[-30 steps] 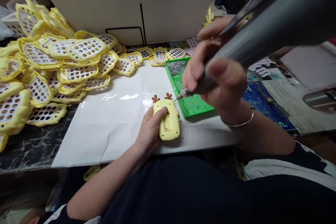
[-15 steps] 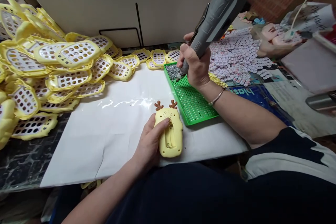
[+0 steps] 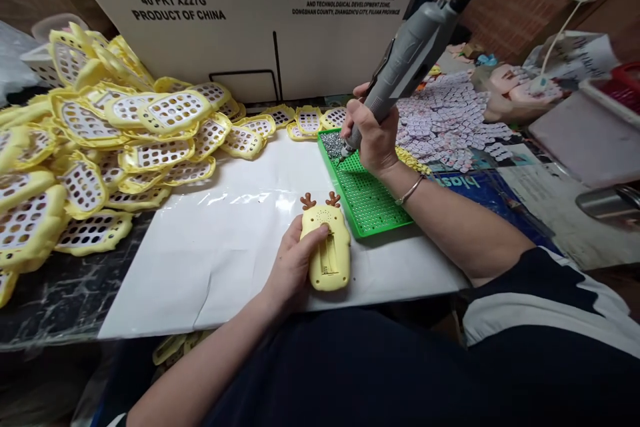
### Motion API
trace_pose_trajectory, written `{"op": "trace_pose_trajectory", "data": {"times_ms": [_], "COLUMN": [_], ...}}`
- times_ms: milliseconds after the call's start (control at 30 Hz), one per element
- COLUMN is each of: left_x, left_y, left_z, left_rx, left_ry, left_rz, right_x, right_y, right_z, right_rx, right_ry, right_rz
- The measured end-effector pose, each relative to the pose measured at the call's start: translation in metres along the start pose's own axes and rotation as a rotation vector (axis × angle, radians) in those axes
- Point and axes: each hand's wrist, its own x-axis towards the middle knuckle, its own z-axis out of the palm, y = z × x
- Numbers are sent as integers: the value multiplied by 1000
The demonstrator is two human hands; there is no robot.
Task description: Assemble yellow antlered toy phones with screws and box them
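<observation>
My left hand [image 3: 293, 267] is closed round a yellow plastic toy phone [image 3: 337, 260] with brown antlers, its back facing up and the battery compartment uncovered. The thumb presses just above that compartment. In my right hand [image 3: 376, 140] is a grey electric screwdriver [image 3: 406, 57], gripped near its lower end and tilted, tip down. Its tip is at the far left part of a green perforated tray [image 3: 373, 203], beside a heap of small silver screws [image 3: 331, 145]. Whether the tip touches a screw is too small to tell.
Yellow phone shells with white hole-filled inserts [image 3: 165, 153] are piled at the left. A printed carton [image 3: 250, 27] stands behind the white work sheet [image 3: 240, 233]. Small white printed pieces [image 3: 445, 120] lie heaped at the back right, near a clear-lidded box [image 3: 590, 133].
The camera view has shifted, so more of the carton's print shows. The screwdriver tip stays near the screws at the tray's far end, and my left hand still holds the toy phone.
</observation>
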Motion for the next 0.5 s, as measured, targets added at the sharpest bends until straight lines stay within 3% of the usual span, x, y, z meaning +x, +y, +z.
{"op": "trace_pose_trajectory", "data": {"times_ms": [167, 300, 500], "left_x": [1, 4, 4], "left_y": [-3, -8, -9], "left_z": [-1, -3, -4], "left_rx": [24, 34, 21], "left_ry": [-25, -54, -77], "left_rz": [29, 66, 99], "right_x": [-6, -32, -64], "right_y": [-47, -88, -100], "right_z": [9, 24, 37], "right_rx": [97, 174, 197], "right_ry": [20, -70, -163], "right_rz": [1, 59, 120]}}
